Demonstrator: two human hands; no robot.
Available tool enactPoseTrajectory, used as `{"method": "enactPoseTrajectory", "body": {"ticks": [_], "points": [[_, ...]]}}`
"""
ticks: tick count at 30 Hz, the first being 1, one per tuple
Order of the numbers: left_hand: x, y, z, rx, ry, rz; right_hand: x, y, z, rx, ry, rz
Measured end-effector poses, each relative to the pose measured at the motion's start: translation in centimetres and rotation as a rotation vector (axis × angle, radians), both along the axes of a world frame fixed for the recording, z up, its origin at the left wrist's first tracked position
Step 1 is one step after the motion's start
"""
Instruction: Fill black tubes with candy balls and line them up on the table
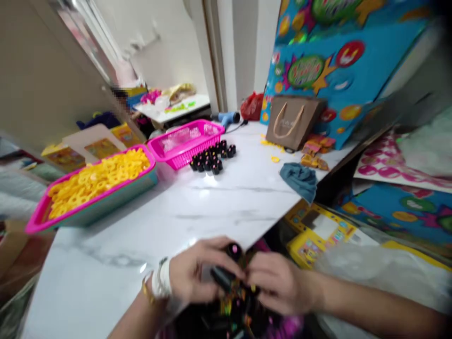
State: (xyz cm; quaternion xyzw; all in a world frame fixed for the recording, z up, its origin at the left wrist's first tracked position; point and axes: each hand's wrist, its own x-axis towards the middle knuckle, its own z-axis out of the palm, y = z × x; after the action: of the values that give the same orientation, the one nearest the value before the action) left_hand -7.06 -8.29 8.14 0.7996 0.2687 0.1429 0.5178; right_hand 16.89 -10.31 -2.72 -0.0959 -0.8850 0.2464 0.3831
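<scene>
At the front edge of the white table (169, 202), my left hand (197, 268) curls around a small black cylindrical piece (235, 251) with a pink dot on its end. A longer black piece (222, 278) lies under its fingers. My right hand (282, 282) is closed close beside it, fingertips pinched together; what they grip is hidden and blurred. Below both hands is a dark heap of black pieces (243, 310) with small coloured bits. Farther back, a cluster of similar black cylinders (208, 162) stands on the table.
A pink-rimmed bin (95, 212) of yellow ring-like parts (102, 179) sits at left, touching a pink basket (176, 146). Behind are a blue tool (228, 118) and a brown paper bag (293, 122). A blue-grey cloth (300, 181) hangs at the right edge, near printed boxes (318, 235).
</scene>
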Motion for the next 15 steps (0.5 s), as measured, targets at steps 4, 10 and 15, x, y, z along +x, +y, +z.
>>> {"method": "enactPoseTrajectory", "body": {"ticks": [4, 10, 15], "points": [[0.4, -0.4, 0.5, 0.020, 0.063, 0.054, 1.6, -0.3, -0.5, -0.123, 0.020, -0.162], [3.0, -6.4, -3.4, 0.217, 0.442, 0.226, 2.9, -0.5, -1.8, -0.122, -0.272, -0.091], [3.8, -5.1, -2.9, 0.217, 0.441, 0.206, 2.8, 7.7, 1.5, -0.128, 0.054, -0.289]]}}
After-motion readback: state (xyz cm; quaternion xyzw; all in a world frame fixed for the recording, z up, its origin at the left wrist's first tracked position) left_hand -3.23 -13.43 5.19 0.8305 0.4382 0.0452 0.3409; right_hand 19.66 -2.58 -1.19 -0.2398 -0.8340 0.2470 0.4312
